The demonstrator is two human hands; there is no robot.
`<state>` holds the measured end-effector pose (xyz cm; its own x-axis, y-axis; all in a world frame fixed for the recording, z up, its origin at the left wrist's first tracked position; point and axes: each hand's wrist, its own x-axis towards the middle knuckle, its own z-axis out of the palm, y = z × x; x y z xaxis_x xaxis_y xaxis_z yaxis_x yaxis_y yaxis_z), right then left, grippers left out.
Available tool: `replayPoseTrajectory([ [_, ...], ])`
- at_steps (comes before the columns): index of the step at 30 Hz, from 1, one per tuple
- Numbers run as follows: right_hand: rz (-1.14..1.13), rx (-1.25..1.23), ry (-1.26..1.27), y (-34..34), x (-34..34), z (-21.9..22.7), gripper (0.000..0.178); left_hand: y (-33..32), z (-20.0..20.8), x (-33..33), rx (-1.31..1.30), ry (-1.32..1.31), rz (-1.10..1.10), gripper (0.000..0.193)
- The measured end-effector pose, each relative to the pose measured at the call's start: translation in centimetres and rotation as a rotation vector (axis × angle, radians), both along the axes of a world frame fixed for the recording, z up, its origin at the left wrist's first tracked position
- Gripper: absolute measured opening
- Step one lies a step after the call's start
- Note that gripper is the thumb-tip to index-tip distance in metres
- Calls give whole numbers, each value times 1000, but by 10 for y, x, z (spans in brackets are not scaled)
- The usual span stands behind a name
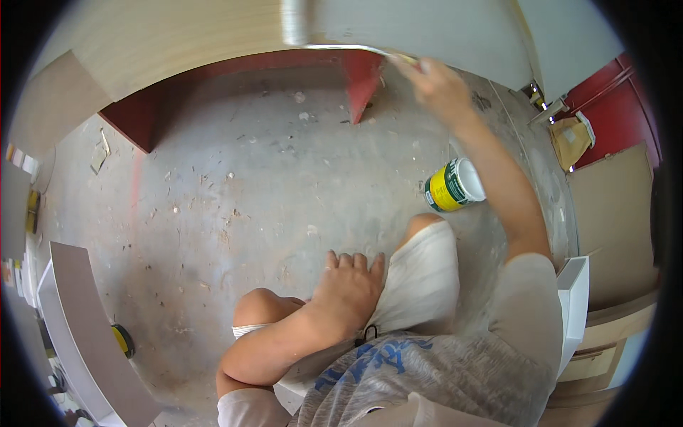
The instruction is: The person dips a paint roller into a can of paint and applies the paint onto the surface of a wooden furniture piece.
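My right hand (440,89) reaches forward, closed round the handle of a paint roller (294,23). Its white sleeve, smeared by motion, lies against a large board (163,43) on red supports. Pale paint (434,28) covers the board's right part, while bare wood tone shows on the left. In front of my lap, my left hand (348,288) holds nothing; its fingers stretch forward, slightly apart. Below my right forearm, a yellow and green paint bucket (447,186) with a white rim stands on the floor.
Red support panels (131,117) hold up the board above the scuffed, debris-strewn grey floor (213,185). At left stands a long white-edged panel (92,327) with a round yellow and black item (122,340) beside it. A brown bag (571,141) and a large brown sheet (612,220) are at right.
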<state>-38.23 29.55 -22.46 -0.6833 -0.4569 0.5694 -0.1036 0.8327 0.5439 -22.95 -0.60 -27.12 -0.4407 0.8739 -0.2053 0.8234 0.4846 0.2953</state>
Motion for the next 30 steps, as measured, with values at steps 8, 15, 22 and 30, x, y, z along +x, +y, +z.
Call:
replayPoseTrajectory([
  [8, -101, -139, -62, 110, 36, -35, 58, 33, 1, -8, -91, -31, 83, 62],
  [15, -574, -258, -216, 295, 171, -60, 49, 74, -23, -23, -197, -160, -16, 59],
  [22, -367, -958, -129, 226, 205, -62, 33, 147, -3, -23, -313, -133, -117, 54],
  [30, 226, -782, 139, 105, 30, 19, 23, 122, -11, -22, -375, -142, -114, 57],
])
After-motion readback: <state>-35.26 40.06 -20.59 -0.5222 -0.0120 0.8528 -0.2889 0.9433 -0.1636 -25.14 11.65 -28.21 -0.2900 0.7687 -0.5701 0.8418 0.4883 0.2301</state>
